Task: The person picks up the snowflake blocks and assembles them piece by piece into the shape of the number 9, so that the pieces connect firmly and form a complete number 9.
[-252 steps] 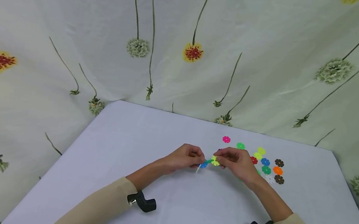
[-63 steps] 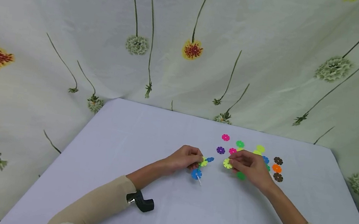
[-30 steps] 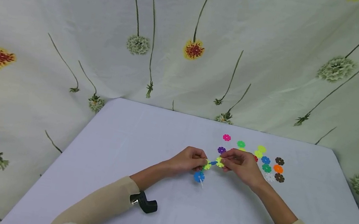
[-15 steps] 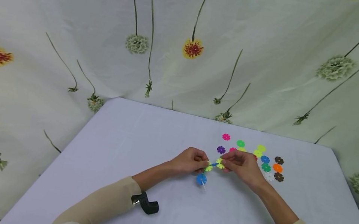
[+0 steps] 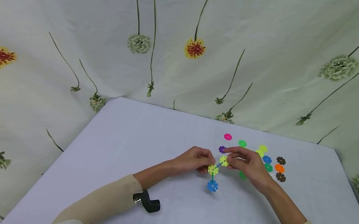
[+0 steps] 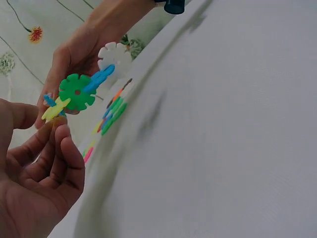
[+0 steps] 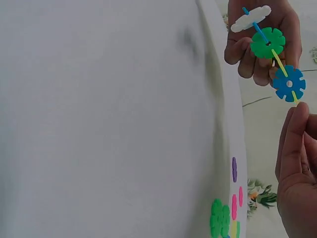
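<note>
A chain of slotted plastic flower discs is held up between both hands. My left hand (image 5: 197, 160) pinches a yellow flower disc (image 5: 213, 170) at the middle of the chain. A green disc (image 6: 77, 92), a blue disc (image 5: 212, 186) and a white disc (image 6: 114, 57) hang below it. On the other side a second blue disc (image 7: 289, 84) links it to another yellow disc (image 5: 223, 161). My right hand (image 5: 249, 164) holds that end disc by its edge, its index finger raised. Fingers partly hide the discs' edges.
Loose flower discs lie on the white table (image 5: 165, 216) behind and right of the right hand, among them a purple disc (image 5: 222, 149), a pink disc (image 5: 228, 137), an orange disc (image 5: 280, 168) and brown discs (image 5: 280, 177). A flower-print cloth (image 5: 171, 73) hangs behind.
The chain has gained a blue disc and a second yellow disc; the right hand brought that yellow disc leftward onto the blue one. Just now the chain has tilted, blue and white end hanging lower.
</note>
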{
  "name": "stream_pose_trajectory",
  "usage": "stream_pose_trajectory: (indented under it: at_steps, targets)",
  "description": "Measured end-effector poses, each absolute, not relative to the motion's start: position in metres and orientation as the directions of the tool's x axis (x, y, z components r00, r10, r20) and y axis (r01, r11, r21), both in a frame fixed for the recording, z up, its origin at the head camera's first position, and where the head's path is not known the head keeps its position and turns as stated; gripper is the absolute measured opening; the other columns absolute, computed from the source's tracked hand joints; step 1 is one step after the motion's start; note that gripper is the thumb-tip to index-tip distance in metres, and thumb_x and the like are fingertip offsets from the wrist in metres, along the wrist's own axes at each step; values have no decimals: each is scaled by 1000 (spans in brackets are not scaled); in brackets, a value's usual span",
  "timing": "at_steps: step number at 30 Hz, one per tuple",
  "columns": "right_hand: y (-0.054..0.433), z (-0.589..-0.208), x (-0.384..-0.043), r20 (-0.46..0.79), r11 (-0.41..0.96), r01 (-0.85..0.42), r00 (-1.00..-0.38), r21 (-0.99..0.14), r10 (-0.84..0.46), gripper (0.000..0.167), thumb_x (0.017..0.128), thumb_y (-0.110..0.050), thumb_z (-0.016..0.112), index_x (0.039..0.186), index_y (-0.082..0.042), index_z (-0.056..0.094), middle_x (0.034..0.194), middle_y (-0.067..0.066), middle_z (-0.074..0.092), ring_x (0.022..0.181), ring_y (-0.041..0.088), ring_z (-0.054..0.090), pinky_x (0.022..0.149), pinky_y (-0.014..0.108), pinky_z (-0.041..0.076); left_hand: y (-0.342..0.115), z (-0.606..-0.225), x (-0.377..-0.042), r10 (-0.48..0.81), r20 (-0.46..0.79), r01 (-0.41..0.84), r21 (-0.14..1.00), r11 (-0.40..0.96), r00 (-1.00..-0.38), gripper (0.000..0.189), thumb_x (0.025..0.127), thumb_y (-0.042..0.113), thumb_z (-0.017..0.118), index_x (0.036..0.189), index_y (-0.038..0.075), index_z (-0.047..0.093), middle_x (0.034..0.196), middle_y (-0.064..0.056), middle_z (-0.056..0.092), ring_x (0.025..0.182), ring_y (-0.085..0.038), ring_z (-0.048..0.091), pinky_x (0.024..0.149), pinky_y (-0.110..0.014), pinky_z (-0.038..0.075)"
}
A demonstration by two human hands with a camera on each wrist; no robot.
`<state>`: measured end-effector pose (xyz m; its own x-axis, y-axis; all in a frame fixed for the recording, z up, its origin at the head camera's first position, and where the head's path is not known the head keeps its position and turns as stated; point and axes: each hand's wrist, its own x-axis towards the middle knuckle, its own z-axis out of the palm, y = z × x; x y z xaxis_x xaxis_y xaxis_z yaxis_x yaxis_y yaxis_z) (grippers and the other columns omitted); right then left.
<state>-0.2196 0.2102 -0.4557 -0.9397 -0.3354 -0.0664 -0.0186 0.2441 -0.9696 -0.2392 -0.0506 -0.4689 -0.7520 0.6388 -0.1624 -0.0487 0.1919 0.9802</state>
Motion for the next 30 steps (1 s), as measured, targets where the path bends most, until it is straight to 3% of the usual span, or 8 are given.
stream_pose_trajectory:
  at_steps: [6,19,25,30]
  targets:
    - [208,-457,-220,-75,215,-3,-933,-977,-351,46,103,-19,73,142,1,58,106,1,75,95,16,80,89,29,65,-40,-465,-239,606,-130,-31,985,171,-785,18,108,19,65,110,1,68,88,3,70,77,-10,63,75,-21,56]
    - [204,-458,-217,-75,206,0,-932,-978,-354,42,103,-17,73,137,4,60,115,14,70,98,20,81,88,30,65,-34,-465,-238,600,-161,-76,983,166,-784,17,106,13,66,112,-3,69,88,1,73,76,-7,66,74,-19,59]
    - [216,-456,-215,-73,299,-22,-950,-954,-304,41,103,-20,74,133,5,62,121,25,70,103,31,79,87,28,65,-42,-470,-241,571,-166,-67,979,190,-804,18,105,16,67,111,-1,70,87,2,71,77,-9,63,74,-19,58]
    - [235,-458,-211,-63,464,-83,-955,-882,-291,35,103,-23,74,128,0,67,118,19,77,100,22,76,84,25,63,-50,-474,-243,557,-165,-61,978,200,-814,20,105,18,67,111,-1,71,87,1,71,77,-10,63,75,-20,57]
